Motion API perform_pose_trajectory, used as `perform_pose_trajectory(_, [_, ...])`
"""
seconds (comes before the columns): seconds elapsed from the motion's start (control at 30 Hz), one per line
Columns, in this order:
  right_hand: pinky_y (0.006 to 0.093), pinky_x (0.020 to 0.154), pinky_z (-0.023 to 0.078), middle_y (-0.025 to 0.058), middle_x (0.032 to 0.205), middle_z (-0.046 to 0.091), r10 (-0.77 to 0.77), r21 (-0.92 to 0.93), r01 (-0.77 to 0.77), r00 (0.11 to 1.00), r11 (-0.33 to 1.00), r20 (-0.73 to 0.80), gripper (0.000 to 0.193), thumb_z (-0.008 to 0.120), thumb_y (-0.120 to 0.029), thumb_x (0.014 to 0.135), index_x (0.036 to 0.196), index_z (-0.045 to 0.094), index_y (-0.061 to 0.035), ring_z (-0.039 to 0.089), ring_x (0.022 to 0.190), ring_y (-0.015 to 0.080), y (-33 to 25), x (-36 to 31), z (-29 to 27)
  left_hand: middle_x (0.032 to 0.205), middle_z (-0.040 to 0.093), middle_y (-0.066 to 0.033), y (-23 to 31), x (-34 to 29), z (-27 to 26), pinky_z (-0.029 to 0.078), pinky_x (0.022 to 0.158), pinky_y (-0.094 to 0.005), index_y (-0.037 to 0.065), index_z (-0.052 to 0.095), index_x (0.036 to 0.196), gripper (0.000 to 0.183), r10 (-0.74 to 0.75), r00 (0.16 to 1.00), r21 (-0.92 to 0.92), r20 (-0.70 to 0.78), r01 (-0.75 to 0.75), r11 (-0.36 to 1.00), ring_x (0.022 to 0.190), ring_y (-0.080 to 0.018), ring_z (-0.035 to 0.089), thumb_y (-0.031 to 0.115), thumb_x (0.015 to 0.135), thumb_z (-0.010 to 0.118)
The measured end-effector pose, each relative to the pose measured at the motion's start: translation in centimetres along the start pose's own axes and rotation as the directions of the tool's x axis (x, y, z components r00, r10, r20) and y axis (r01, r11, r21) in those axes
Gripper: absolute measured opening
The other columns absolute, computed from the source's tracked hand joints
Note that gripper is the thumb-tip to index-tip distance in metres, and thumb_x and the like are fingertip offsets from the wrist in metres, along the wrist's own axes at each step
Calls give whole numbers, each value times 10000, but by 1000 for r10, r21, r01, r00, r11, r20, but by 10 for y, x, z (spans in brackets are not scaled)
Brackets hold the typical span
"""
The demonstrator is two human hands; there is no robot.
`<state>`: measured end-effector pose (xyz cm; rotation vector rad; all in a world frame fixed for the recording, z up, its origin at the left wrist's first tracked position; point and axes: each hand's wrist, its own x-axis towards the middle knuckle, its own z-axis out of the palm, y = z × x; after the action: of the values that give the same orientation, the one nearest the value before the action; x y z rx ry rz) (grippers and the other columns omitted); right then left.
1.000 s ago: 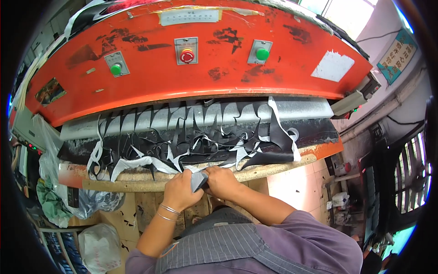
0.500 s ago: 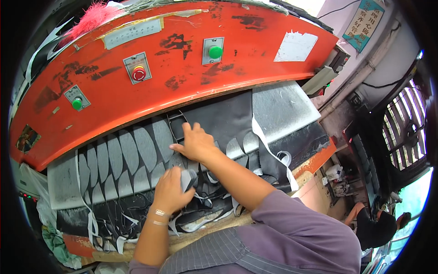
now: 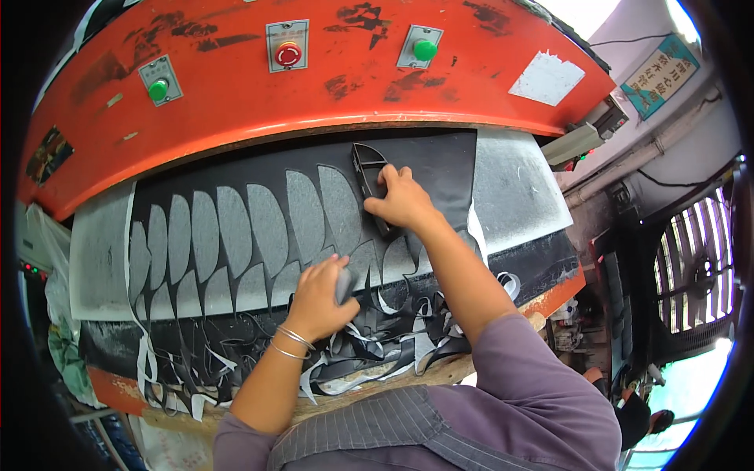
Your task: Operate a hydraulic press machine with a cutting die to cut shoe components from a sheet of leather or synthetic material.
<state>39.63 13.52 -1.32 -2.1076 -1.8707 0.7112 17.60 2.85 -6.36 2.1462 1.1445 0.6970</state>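
A dark metal cutting die (image 3: 367, 166), long and curved on one side, lies on a black sheet (image 3: 440, 161) under the press. My right hand (image 3: 402, 199) grips the die, its thumb and fingers around the middle bars. Left of the die, several curved cutouts in the sheet show the grey board (image 3: 518, 188) below. Nearer to me, my left hand (image 3: 318, 300) is closed around a small stack of cut pieces (image 3: 344, 286), dark and grey, over the lower row of cutouts. How many pieces it holds is hidden.
The orange press beam (image 3: 236, 94), with two green buttons and a red one, spans the far side. Tangled offcut strips (image 3: 369, 345) hang over the wooden front edge (image 3: 408, 369). A large fan (image 3: 699, 267) stands at right, with another person (image 3: 640, 416) beyond.
My right hand and the die have moved away from the front edge, toward the press beam, beside the last tall cutout. My left hand still holds the cut pieces. The view has shifted.
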Motion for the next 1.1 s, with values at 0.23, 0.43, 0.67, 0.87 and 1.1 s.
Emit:
perform_pose_trajectory(0.23, [451,1054,310,204,1334,489,-374,19,375,927,927,-16,775,769,-527,688,1297,529,-111,381,1313,367,70,-25,13,1120,607,-193,-1,42,-4,385,980,-415,18,573,1206,519,-302,951,-374,-71,255,892,1086,-344,541,232,736,619])
perform_pose_trajectory(0.43, [486,1089,211,246,1400,451,-603,-20,604,794,797,-77,769,824,-496,601,1242,570,-154,338,1385,322,80,-22,24,1221,586,-203,-10,67,23,93,1169,-437,8,540,1231,557,-280,954,-155,-106,263,952,1250,-348,459,357,796,532])
perform_pose_trajectory(0.67, [514,1077,245,222,1305,551,-676,-68,673,728,737,-115,707,824,-490,592,1172,604,-149,410,1344,297,80,-21,28,1206,600,-128,-22,67,24,26,1171,-436,60,525,1331,611,-218,973,-161,-78,203,966,1199,-288,490,291,766,549])
perform_pose_trajectory(0.87, [509,1072,258,220,1312,546,-690,-131,677,714,724,-122,725,795,-535,609,1192,593,-155,405,1347,301,85,-23,25,904,543,-63,-23,63,30,31,1165,-414,80,513,1358,635,-177,984,-218,-35,166,962,1029,-256,534,288,760,559])
perform_pose_trajectory(1.1, [472,1067,336,207,1370,492,-561,81,604,776,793,-288,895,790,-475,690,1409,419,-91,428,1296,386,68,-44,3,838,640,-33,-41,59,-26,460,725,-298,35,720,904,222,-288,798,-559,-530,-73,826,759,-167,576,188,790,606])
